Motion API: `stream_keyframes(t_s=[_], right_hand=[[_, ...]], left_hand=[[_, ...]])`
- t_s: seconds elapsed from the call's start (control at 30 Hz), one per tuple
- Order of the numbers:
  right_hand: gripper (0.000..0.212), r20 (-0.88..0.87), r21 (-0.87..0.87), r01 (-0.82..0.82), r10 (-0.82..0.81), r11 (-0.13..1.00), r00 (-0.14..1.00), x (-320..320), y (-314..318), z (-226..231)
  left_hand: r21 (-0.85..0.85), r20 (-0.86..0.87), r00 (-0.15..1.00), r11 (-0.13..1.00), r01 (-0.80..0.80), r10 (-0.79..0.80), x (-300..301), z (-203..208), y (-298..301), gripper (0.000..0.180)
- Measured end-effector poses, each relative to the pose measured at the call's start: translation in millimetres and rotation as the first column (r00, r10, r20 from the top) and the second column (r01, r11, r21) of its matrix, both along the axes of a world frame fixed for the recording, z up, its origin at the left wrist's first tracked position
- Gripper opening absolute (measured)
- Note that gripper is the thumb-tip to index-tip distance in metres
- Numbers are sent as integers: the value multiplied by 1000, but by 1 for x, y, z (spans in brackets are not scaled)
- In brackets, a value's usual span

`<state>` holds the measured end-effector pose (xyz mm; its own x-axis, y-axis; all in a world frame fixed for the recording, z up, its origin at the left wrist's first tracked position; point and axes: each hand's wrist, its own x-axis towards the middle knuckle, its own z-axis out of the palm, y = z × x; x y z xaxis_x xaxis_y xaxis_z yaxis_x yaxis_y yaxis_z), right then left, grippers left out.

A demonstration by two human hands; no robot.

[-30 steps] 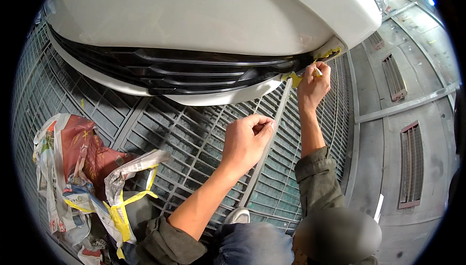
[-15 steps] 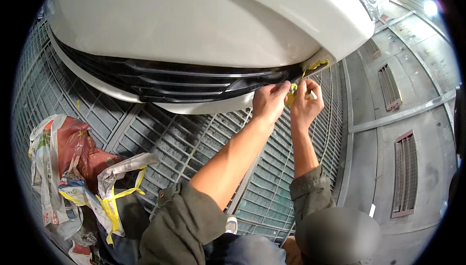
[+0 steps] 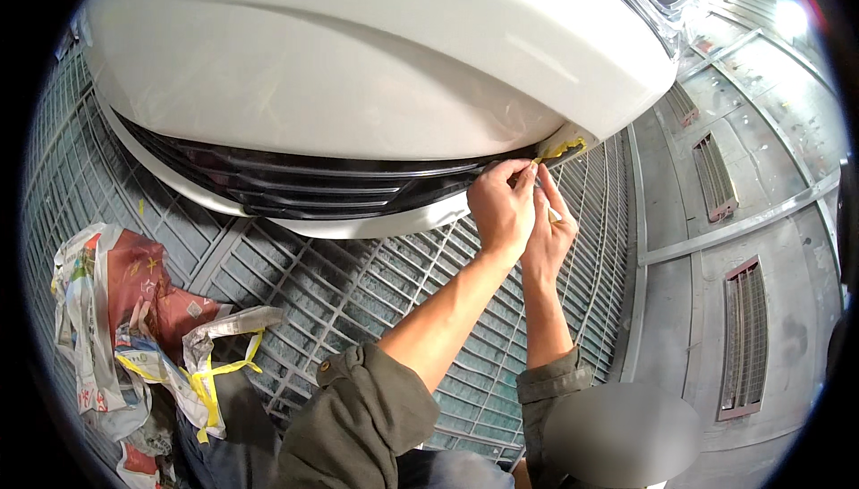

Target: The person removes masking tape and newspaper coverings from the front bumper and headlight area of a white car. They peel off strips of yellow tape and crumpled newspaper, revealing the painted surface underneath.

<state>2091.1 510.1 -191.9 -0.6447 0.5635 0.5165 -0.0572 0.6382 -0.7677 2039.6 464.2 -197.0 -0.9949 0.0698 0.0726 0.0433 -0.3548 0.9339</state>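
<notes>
Yellow masking tape [image 3: 565, 147] lies along the lower right corner of a white car bumper [image 3: 358, 68], beside the end of the black grille [image 3: 322, 187]. My left hand [image 3: 503, 210] is closed in a pinch at the near end of that tape, against the bumper edge. Close beside it, my right hand [image 3: 549, 231] has its fingertips raised to the same spot, the index finger fairly straight. A bit of yellow shows between its curled fingers. Where the fingertips meet, the tape is partly hidden.
Crumpled printed plastic sheeting [image 3: 134, 283] with yellow tape strips [image 3: 204, 391] lies at the left. Metal floor grating [image 3: 313, 292] spreads under the car. A grey metal wall [image 3: 671, 310] with vents [image 3: 745, 337] stands at the right.
The bumper sits lower in the picture. My hands have drawn together at the tape by the grille's end. The yellow wad earlier seen between them is now mostly hidden.
</notes>
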Motion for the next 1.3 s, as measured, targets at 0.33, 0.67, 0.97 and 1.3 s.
stream_keyframes(t_s=[0.33,0.67,0.97,1.3], right_hand=[[43,15,-380,-143,161,914,987,-1,-3,1],[44,-41,-479,-120,114,870,993,5,-9,0],[42,-54,-393,-143,132,908,990,-4,-2,-10],[45,30,-428,-210,246,879,969,3,23,0]], left_hand=[[-20,-161,975,988,-156,150,1,0,0,13],[1,-218,960,984,-181,177,5,-2,-1,12],[-29,-272,947,982,-186,171,3,-6,-5,11],[-48,-276,938,972,-230,209,9,-2,-1,11]])
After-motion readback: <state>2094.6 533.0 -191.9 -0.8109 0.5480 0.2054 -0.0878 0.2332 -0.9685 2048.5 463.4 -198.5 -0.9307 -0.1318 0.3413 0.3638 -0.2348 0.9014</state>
